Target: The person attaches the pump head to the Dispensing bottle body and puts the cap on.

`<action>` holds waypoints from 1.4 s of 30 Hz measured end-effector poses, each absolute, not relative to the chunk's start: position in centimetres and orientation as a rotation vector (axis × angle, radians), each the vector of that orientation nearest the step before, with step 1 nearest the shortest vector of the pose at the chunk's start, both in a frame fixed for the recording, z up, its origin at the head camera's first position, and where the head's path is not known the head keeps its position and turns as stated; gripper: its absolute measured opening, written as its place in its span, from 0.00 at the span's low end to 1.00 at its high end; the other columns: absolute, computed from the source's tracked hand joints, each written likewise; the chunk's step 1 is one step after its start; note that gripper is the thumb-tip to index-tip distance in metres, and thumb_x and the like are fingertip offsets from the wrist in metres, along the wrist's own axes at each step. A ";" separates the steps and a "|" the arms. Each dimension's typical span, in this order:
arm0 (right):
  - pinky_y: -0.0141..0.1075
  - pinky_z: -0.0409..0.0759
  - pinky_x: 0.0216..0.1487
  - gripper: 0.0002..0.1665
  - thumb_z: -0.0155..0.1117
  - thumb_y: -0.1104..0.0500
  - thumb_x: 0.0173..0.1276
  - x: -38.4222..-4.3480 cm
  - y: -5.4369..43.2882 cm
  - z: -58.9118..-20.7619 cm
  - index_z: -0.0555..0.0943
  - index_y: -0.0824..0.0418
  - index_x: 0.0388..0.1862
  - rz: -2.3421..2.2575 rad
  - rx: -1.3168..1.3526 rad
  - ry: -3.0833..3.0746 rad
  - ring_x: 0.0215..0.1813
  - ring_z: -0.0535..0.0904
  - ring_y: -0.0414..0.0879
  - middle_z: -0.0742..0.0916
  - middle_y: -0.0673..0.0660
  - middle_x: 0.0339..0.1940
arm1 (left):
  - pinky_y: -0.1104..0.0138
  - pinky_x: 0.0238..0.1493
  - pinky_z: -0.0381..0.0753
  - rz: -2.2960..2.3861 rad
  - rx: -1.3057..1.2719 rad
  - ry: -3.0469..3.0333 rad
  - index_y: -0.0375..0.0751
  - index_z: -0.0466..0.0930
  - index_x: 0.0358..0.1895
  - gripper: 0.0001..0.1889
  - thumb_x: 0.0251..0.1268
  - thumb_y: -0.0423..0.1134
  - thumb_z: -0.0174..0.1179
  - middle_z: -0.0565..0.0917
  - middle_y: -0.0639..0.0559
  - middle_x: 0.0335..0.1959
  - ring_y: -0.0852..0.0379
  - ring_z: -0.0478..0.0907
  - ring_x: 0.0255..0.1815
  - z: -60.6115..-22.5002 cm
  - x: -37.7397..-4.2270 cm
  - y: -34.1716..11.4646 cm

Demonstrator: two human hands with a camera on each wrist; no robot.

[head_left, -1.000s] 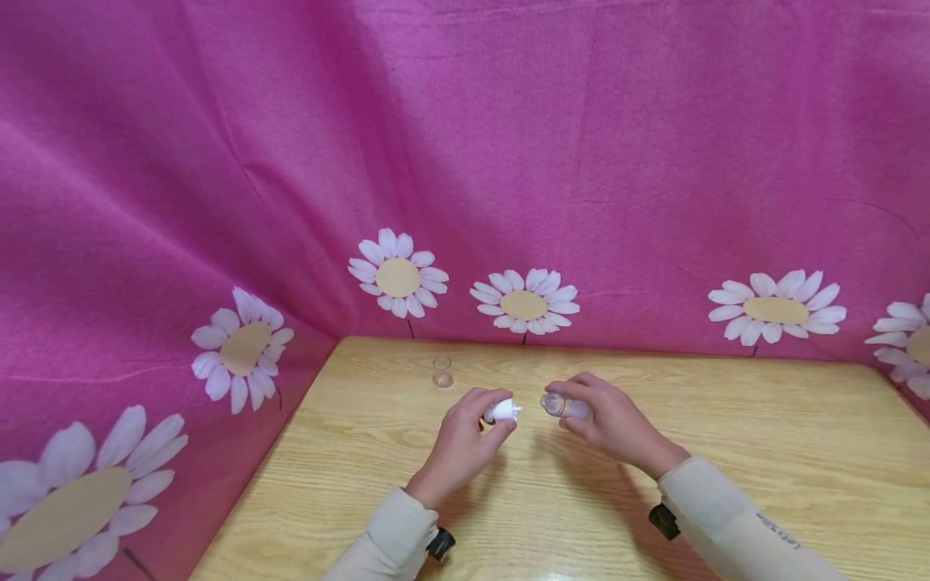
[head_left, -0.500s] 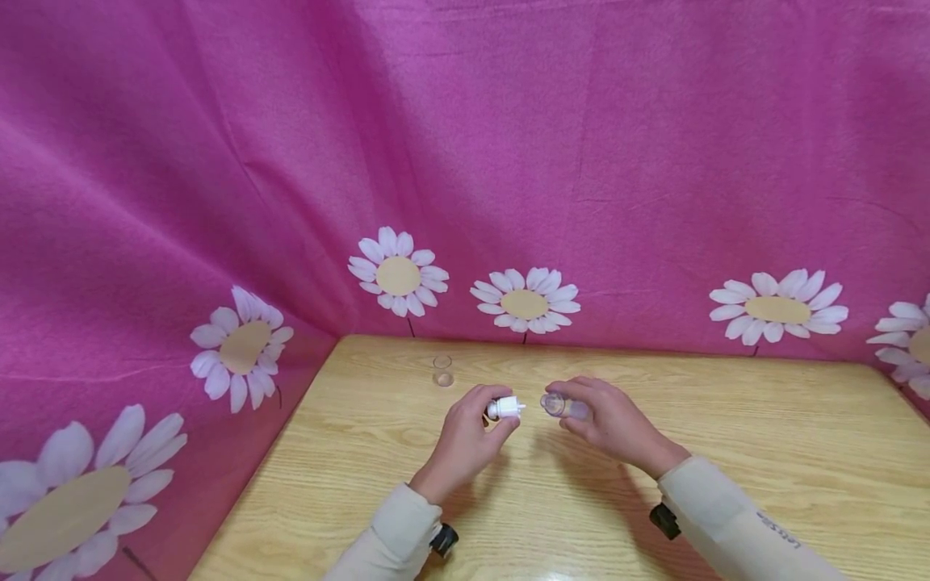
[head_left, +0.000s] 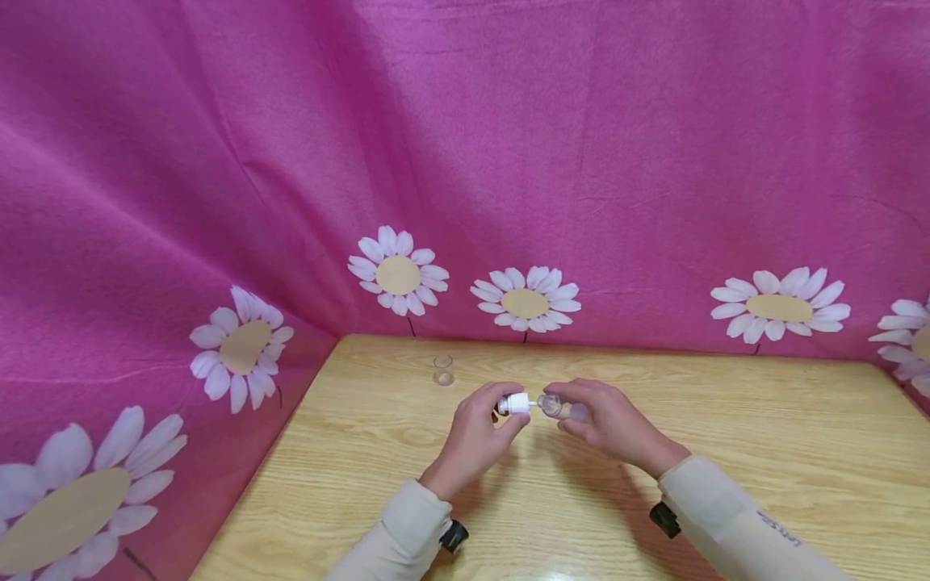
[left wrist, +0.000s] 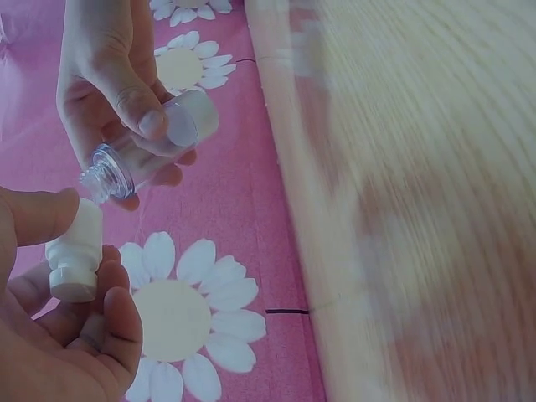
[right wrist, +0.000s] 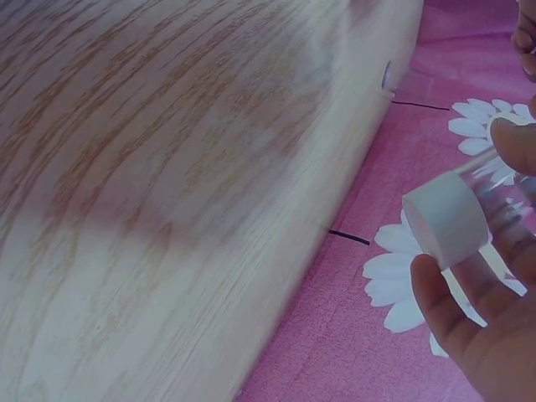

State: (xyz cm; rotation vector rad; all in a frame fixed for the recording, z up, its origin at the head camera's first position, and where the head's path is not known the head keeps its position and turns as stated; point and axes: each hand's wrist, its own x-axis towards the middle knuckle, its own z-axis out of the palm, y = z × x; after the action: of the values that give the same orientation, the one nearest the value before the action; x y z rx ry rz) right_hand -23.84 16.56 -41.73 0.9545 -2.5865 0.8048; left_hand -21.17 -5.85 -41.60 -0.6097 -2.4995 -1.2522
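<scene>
My left hand (head_left: 475, 436) pinches a white pump top (head_left: 517, 403) between thumb and fingers, its thin nozzle end pointing right. Opposite it, my right hand (head_left: 613, 424) grips a clear bottle (left wrist: 138, 159) lying on its side in the air, threaded neck toward the pump top. A white base (right wrist: 448, 219) closes the bottle's far end in the right wrist view. The pump's tip is at the bottle mouth; whether it is inside I cannot tell. Both hands are above the table.
A small clear cap (head_left: 443, 371) stands on the wooden table (head_left: 363, 452) toward the back left. Pink cloth (head_left: 617, 161) with white flowers hangs behind and along the left side.
My left hand has moved right with the pump top, closing the gap to the bottle mouth. My right hand and the bottle have stayed nearly still.
</scene>
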 end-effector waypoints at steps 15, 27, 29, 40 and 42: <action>0.36 0.81 0.42 0.26 0.74 0.62 0.59 -23.7 16.3 -41.7 0.82 0.58 0.58 0.775 0.981 -2.578 0.40 0.81 0.42 0.88 0.52 0.43 | 0.75 0.37 0.72 -1.270 -0.607 -2.521 0.40 0.82 0.53 0.16 0.63 0.36 0.67 0.85 0.50 0.44 0.55 0.77 0.38 -41.6 -21.4 -5.3; 0.35 0.79 0.39 0.26 0.73 0.65 0.59 -23.6 16.2 -41.5 0.82 0.57 0.58 0.759 0.970 -2.604 0.39 0.79 0.42 0.87 0.52 0.43 | 0.75 0.38 0.73 -1.256 -0.609 -2.523 0.41 0.82 0.54 0.16 0.63 0.36 0.67 0.85 0.49 0.46 0.48 0.79 0.42 -41.6 -21.5 -5.2; 0.34 0.79 0.38 0.27 0.73 0.65 0.59 -23.6 16.1 -41.5 0.82 0.56 0.58 0.755 0.969 -2.604 0.39 0.79 0.42 0.87 0.52 0.43 | 0.75 0.38 0.73 -1.251 -0.609 -2.522 0.41 0.82 0.54 0.16 0.63 0.36 0.67 0.85 0.49 0.45 0.48 0.79 0.41 -41.6 -21.6 -5.2; 0.35 0.77 0.38 0.28 0.76 0.65 0.55 -24.0 15.9 -41.9 0.82 0.57 0.57 0.700 0.958 -2.543 0.37 0.78 0.43 0.86 0.51 0.41 | 0.72 0.41 0.77 -1.260 -0.671 -2.511 0.39 0.80 0.60 0.18 0.69 0.35 0.61 0.84 0.47 0.49 0.51 0.79 0.42 -41.6 -21.7 -5.3; 0.34 0.77 0.37 0.28 0.75 0.65 0.56 -23.9 15.8 -42.0 0.82 0.57 0.58 0.700 0.961 -2.546 0.36 0.77 0.42 0.86 0.52 0.41 | 0.73 0.41 0.77 -1.259 -0.679 -2.522 0.39 0.79 0.61 0.18 0.69 0.34 0.60 0.84 0.48 0.50 0.54 0.78 0.42 -41.6 -21.7 -5.2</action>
State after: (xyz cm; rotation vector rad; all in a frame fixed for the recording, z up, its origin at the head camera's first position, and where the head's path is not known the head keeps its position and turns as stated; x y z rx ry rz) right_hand -23.95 15.84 -41.95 0.9607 -2.5462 0.6995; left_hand -21.71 -5.25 -41.57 -0.6786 -2.5219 -1.2589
